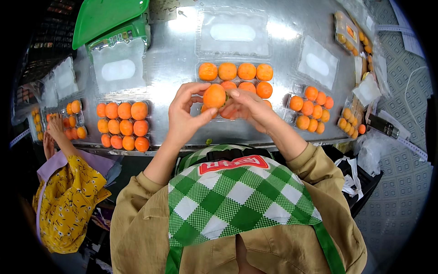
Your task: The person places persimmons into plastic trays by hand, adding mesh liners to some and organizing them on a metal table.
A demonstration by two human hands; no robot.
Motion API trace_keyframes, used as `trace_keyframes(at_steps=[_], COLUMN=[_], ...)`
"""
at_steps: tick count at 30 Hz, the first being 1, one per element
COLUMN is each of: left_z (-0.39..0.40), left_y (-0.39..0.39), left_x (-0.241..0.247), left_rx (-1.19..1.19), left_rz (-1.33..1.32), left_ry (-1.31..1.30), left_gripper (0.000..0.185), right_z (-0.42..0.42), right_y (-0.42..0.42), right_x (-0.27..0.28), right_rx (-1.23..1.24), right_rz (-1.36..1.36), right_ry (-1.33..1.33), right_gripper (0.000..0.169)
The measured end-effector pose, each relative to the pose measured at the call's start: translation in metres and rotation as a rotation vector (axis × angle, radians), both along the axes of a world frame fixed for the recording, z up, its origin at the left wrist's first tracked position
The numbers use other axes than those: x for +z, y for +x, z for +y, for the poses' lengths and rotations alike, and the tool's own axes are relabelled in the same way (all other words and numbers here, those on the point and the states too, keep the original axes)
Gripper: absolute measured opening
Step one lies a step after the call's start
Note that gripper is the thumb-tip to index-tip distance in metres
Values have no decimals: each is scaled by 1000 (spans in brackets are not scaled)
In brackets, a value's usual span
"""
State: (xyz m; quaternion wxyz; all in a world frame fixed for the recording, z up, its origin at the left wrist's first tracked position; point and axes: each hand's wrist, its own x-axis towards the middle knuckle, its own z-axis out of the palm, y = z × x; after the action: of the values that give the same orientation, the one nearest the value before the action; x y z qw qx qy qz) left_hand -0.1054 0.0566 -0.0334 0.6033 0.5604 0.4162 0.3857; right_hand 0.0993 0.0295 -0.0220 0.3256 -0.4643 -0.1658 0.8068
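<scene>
My left hand [188, 114] holds an orange persimmon [214, 96] between thumb and fingers, above a clear plastic clamshell box [270, 77] with rows of persimmons. My right hand [249, 108] is at the persimmon's right side, thumb and index finger near its green calyx; its other fingers are blurred over the box. Whether this hand grips anything I cannot tell. Both hands partly hide the fruit in the lower rows. The box's open lid [233, 32] lies flat beyond it. On the left stands another open clamshell filled with persimmons [126, 110].
A green scale [113, 20] stands at the back left. On the right are an open box of persimmons [307, 108] and more packed fruit [348, 120] beside a black device [382, 125]. At the far left a co-worker's hands [56, 128] touch another box. A green scrap [208, 141] lies near the table edge.
</scene>
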Motion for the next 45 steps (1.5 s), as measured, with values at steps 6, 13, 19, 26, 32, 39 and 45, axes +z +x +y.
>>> trace_keyframes(at_steps=[6, 13, 19, 26, 32, 39, 45], left_z=[-4, -8, -11, 0, 9, 13, 12], left_y=[-2, 0, 9, -3, -4, -2, 6], left_x=[19, 15, 17, -16, -31, -39, -50], left_rx=[-10, -136, -157, -92, -89, -75, -59], left_rz=[-60, -558, -549, 240, 376, 556, 669], left_ry=[251, -625, -628, 65, 208, 296, 252], left_gripper=[51, 51, 53, 55, 55, 53, 53], right_z=[-6, -3, -7, -21, -38, -40, -38], right_y=[-15, -19, -17, 37, 69, 64, 64], right_x=[22, 24, 16, 5, -37, -45, -49], right_rx=[-128, -109, -65, -41, 11, 59, 60], right_rz=[142, -1016, -1186, -1276, -1465, -1485, -1531], right_ry=[168, 1260, 1504, 938, 684, 570, 580], right_gripper=[35, 52, 56, 53, 48, 54, 53])
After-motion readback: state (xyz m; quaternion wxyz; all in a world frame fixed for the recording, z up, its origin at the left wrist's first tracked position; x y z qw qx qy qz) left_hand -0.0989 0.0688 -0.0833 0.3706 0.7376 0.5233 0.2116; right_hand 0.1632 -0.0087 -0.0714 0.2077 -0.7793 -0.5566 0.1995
